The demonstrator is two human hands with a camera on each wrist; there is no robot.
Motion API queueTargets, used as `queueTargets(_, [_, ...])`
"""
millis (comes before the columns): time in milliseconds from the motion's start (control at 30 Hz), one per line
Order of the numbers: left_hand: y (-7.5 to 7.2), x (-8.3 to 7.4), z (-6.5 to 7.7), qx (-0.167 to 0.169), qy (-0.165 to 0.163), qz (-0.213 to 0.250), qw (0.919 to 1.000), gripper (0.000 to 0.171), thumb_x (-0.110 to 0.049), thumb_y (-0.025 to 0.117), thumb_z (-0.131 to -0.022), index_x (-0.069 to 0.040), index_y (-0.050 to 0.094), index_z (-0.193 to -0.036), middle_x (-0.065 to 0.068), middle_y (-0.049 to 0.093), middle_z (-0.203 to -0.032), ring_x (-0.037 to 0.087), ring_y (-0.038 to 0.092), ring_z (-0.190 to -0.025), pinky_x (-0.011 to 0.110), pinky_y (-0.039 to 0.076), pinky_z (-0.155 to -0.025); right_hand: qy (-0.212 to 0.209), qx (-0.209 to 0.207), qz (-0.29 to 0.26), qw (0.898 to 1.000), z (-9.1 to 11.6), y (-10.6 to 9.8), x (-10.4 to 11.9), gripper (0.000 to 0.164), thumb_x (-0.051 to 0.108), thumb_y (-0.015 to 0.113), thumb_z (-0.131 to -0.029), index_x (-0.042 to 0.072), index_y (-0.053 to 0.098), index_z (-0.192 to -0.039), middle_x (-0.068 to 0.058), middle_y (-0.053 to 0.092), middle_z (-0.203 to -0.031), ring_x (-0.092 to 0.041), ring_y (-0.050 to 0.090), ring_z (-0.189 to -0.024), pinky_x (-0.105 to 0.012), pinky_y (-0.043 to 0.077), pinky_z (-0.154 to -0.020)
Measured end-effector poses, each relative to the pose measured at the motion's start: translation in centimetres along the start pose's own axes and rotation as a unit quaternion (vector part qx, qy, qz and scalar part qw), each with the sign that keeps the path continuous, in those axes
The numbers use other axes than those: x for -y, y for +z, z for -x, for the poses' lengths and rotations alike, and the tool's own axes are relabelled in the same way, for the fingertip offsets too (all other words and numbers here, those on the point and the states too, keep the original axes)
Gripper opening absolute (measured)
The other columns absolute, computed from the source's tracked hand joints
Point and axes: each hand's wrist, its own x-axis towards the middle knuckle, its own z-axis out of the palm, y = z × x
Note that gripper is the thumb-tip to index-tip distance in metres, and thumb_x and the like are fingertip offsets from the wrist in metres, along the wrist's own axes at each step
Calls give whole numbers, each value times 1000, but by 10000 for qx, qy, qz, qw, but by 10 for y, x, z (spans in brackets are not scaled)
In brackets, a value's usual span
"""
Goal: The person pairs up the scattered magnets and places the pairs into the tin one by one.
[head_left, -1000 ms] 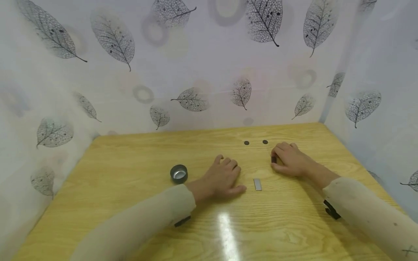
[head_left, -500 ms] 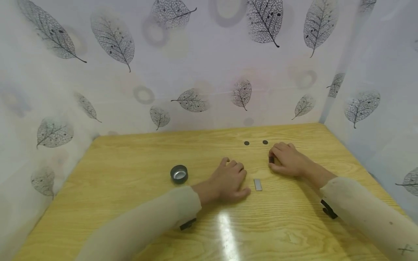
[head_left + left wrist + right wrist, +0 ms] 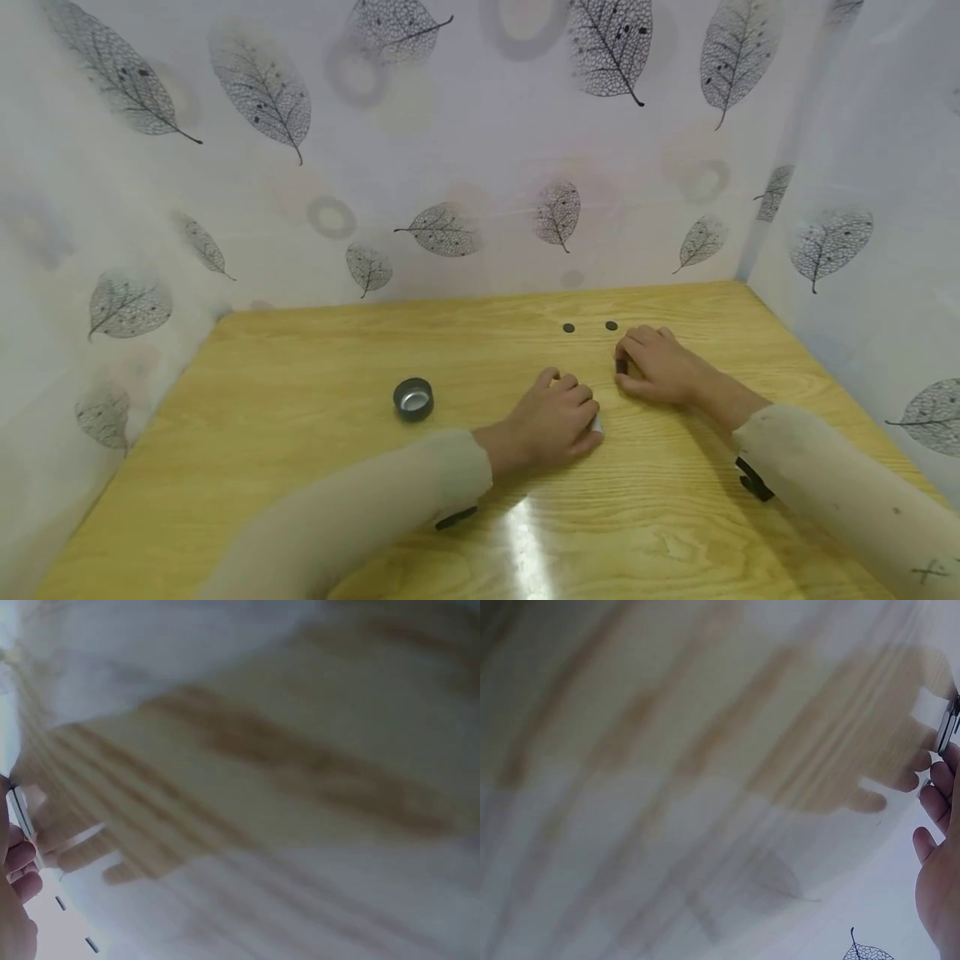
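Observation:
My left hand [image 3: 555,421] is low over the table, thumb and fingers bent around a small silver rectangular plate [image 3: 597,423]. A pale strip of the plate shows between thumb and fingers; the rest is hidden. My right hand [image 3: 656,367] pinches a small dark block [image 3: 622,367] between thumb and fingertips. Seen from the right wrist, this block [image 3: 946,729] has dark and metallic layers. Two dark round discs, a left one [image 3: 568,328] and a right one [image 3: 611,326], lie flat beyond the hands.
A small round dark tin [image 3: 413,400] with a silvery inside stands left of my left hand. The wooden table [image 3: 300,358] is glossy, and a leaf-patterned sheet [image 3: 480,150] hangs around its back and sides.
My left hand has slid right to the silver plate, which lay uncovered before, and its fingers have closed in around it. My right hand has shifted slightly left with the dark block.

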Motion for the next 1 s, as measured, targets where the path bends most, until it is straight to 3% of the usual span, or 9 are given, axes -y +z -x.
queueTargets(133, [1, -1, -1, -37, -66, -11, 10000, 37, -49, 45, -101, -22, 71, -103, -7, 67, -113, 14, 57, -106, 39, 39, -98, -34, -16, -13, 10000, 0, 1, -1, 17, 29, 67, -88, 16, 61, -98, 2, 57, -93, -19, 51, -90, -43, 36, -81])
queueTargets(433, [3, 10, 5, 413, -1091, 978, 9883, 39, -47, 51, -97, -19, 68, -119, -3, 58, -115, 17, 50, -110, 42, 40, -99, -14, -15, -80, 10000, -1, 1, 0, 20, 30, 67, -88, 15, 62, -99, 1, 57, -95, -20, 50, -91, -43, 37, -83])
queueTargets(767, [5, 31, 20, 443, -1217, 1037, 9861, 40, -46, 51, -98, -18, 68, -121, -1, 59, -119, 19, 48, -114, 44, 39, -102, 86, 103, -95, 9999, -1, 0, 0, 20, 32, 68, -88, 16, 63, -99, 1, 58, -95, -20, 51, -93, -45, 37, -83])
queueTargets(1000, [7, 51, 42, 242, -1313, 1226, 9834, 37, -43, 55, -97, -16, 69, -117, 1, 60, -119, 21, 50, -114, 45, 39, -102, 183, 225, -272, 9992, -1, -2, 4, 21, 33, 68, -90, 15, 63, -100, -1, 58, -99, -21, 51, -96, -45, 36, -83])
